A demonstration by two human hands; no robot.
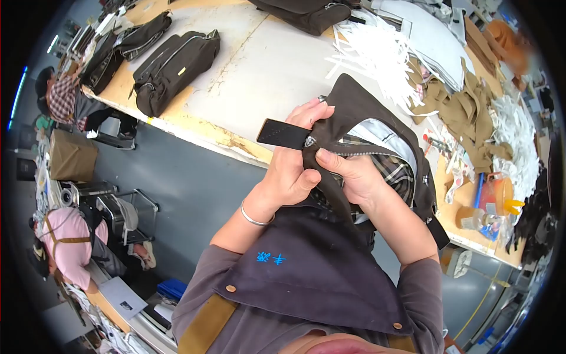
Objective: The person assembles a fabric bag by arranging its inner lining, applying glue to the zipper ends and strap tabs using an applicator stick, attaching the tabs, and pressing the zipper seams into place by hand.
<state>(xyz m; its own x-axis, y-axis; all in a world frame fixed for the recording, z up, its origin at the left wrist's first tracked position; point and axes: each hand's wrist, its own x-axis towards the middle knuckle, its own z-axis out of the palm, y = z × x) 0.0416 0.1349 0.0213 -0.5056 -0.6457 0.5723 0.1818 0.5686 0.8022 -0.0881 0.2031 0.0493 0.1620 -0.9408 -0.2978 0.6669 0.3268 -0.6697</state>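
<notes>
A dark brown bag (377,112) with an open zipper and plaid lining (389,174) is held up in front of the dark apron. My left hand (295,156), with a bracelet on its wrist, has its fingers closed round the bag's end beside a black strap tab (284,134). At the zipper's end, my right hand (351,174) pinches the bag's edge, thumb on top and its other fingers partly hidden inside the opening.
On the worktable (253,71) lie dark bags (177,68) at the left and another bag (306,15) at the far edge. White strips (377,56), brown fabric pieces (457,106) and an orange container (495,192) are at the right. Two people sit at the left.
</notes>
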